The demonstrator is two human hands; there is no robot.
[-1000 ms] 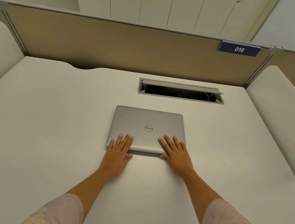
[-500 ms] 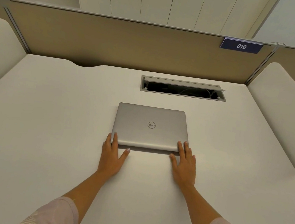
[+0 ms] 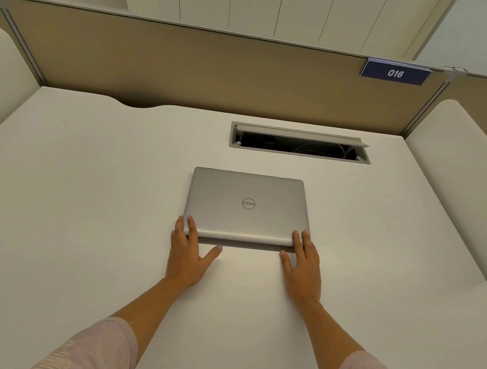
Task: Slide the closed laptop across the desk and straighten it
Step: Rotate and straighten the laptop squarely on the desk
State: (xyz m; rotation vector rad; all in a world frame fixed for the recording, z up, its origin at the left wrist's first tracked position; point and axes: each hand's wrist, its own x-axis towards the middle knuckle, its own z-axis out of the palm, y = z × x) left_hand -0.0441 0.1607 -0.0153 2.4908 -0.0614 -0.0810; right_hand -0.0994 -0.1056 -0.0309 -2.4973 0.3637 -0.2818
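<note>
A: Entry, head view. Where is the laptop (image 3: 248,206)?

B: Lid shut, flat on the desk (image 3: 81,195), near the middle, a little toward the far side. The open cable well (image 3: 301,144) lies beyond its far edge, apart from it.

A: Hands?

B: Left hand (image 3: 186,254) at the near-left corner, right hand (image 3: 302,268) at the near-right corner. Both flat and spread wide, palms on the desk. 2 fingertips of each reach the near edge of the lid. Nothing is clasped; contact is by press only. Whether the thumbs touch the front edge, I cannot tell.

A: Step in hand?

B: Judged: the straightening part. The 2 hands bracket the near edge as one does to square a thing up.

A: Orientation?

B: Long axis runs left to right, close to parallel with the divider (image 3: 189,67) and the well. Logo reads upside down from here, so the hinge side likely faces the person and the opening edge points away. Any remaining skew is too small to tell through the wide lens.

A: Next move calls for?

B: Judged: even, light pressure from both corners. Uneven push would yaw the laptop. If it already sits square, lift both hands straight off without dragging it
</note>
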